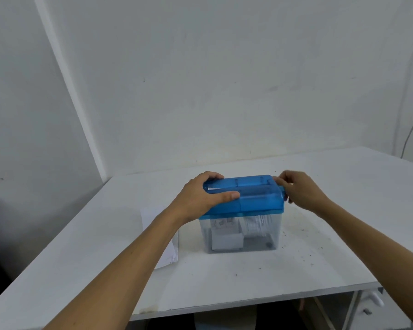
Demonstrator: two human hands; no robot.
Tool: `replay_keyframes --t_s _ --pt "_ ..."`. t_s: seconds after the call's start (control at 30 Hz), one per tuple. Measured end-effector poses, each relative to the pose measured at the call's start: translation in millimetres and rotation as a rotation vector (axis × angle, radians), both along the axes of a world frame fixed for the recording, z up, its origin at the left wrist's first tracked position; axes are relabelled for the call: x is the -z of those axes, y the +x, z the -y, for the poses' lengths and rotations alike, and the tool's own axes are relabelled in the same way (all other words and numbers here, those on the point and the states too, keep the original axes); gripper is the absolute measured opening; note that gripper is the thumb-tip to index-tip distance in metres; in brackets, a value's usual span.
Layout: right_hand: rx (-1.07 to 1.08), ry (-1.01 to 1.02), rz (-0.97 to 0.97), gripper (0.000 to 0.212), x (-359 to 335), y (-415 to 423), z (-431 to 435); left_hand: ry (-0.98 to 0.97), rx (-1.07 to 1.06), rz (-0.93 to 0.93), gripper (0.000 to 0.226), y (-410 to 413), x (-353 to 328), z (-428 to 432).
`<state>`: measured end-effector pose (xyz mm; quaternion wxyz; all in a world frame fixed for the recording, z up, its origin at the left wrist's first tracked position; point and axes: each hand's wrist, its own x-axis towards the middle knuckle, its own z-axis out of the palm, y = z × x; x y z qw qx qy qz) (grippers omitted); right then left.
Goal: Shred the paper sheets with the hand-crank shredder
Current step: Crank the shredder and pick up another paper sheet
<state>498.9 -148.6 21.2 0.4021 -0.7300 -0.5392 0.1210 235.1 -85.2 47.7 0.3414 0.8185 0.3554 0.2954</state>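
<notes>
Speckled white table (319,270), bare walls (224,67) — left hand (198,198), right hand (300,191) tight around shredder (255,198)

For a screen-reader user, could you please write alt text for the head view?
A person's left hand grips the blue lid of a shredder while the right hand holds the knob at its right end. Its clear bin holds paper, and paper sheets lie beside it on a white table.
</notes>
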Motion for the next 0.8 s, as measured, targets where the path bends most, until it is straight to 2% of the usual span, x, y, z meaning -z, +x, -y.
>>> replay_keyframes --t_s 0.1,0.2,0.33,0.4,0.6,0.7,0.8 --pt "-0.028 -0.120 0.007 0.027 9 2 11 -0.001 -0.001 0.016 0.079 0 -1 2" --pt "-0.161 -0.214 -0.005 0.031 9 7 31 0.001 -0.007 0.029 0.076 1 0 3" --pt "-0.392 -0.340 -0.200 0.039 -1 9 63 0.007 -0.010 0.023 0.079 1 0 2" --pt "-0.501 -0.367 -0.230 0.042 -13 10 81 -0.002 -0.006 0.029 0.080 1 0 2" --pt "-0.526 -0.280 0.100 0.023 -63 10 95 -0.021 0.002 0.006 0.079 2 -1 -1" --pt "-0.537 -0.277 0.117 0.019 -72 11 91 -0.021 -0.002 0.000 0.080 3 -2 -2" --pt "-0.551 -0.268 0.094 0.028 -71 13 90 -0.016 0.000 -0.031 0.081 3 -3 -3"
